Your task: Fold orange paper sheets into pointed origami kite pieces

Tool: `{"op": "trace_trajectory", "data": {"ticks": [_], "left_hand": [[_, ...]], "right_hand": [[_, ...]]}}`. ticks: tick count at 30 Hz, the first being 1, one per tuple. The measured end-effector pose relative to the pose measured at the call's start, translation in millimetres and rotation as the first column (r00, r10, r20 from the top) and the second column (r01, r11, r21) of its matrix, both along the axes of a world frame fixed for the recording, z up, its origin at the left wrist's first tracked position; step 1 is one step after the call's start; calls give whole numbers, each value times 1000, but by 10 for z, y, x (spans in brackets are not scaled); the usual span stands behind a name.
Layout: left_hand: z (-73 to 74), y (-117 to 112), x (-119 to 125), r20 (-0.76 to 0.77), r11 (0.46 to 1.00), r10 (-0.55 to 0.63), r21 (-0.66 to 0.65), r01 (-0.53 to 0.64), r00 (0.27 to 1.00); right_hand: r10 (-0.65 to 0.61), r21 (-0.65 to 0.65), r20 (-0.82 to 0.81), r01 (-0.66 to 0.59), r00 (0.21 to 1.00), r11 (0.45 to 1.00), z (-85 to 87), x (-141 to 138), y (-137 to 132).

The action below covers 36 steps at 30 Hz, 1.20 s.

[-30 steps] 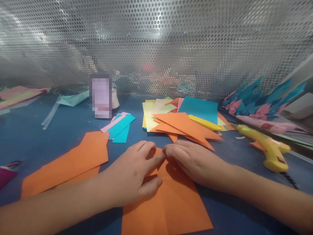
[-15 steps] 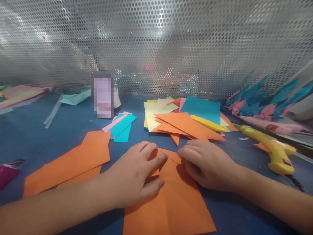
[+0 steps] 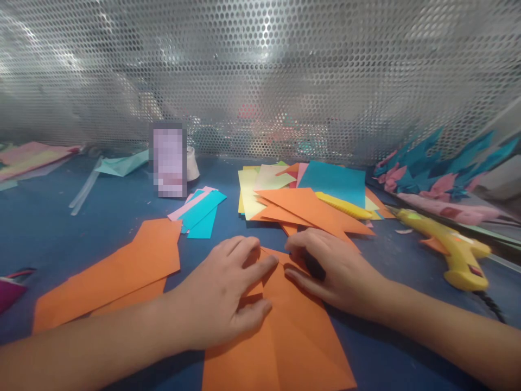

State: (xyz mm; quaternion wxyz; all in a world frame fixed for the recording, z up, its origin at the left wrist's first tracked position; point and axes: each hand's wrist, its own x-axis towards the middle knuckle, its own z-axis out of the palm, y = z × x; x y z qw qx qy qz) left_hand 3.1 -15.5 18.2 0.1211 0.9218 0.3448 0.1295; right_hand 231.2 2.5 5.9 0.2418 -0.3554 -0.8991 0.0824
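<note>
A creased sheet of orange paper lies in front of me, with folds running down its middle and near its top edge. Resting on its left half is my left hand, its index finger and thumb spread apart and pressing the surface. My right hand is at the upper right edge of the same sheet. Its thumb touches the paper, and a gap shows between thumb and curled index finger. Part of the sheet's upper left is hidden under my left hand.
Left are folded orange papers and blue and pink strips. Behind the sheet lie coloured papers with a yellow cutter. At right are a yellow glue gun and paper flowers. A blurred-out phone-like panel stands at the back.
My right hand has shifted slightly left, and its thumb and index finger have parted from a closed grip. My left hand stays in place on the orange paper.
</note>
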Motion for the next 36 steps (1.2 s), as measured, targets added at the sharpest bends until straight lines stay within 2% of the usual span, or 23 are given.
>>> {"op": "trace_trajectory", "data": {"ticks": [8,13,19,23,27,32,36], "left_hand": [[9,0,11,-3,999,22,-39,-22,1000],[-10,-3,-1,16,999,14,-30,-13,1000],[-76,-13,-29,87,999,3,32,-6,996],[-37,-13,-15,34,999,21,-41,-19,999],[14,-12,11,-3,998,23,-63,-23,1000],[-7,-15,6,-2,999,32,-24,-32,999],[-52,6,-21,77,1000,6,-2,-6,997]], "right_hand": [[-34,-36,-15,33,999,999,7,-23,-14],[-48,-108,-115,36,992,994,-9,-32,-44],[110,-94,-107,-120,988,988,-26,-50,-58],[160,-124,-66,-167,985,978,-18,-52,-55],[269,-133,-9,-268,963,954,31,-49,-49],[273,-109,11,-270,962,957,54,-59,-39],[274,-89,28,-270,961,959,71,-84,-40]]}}
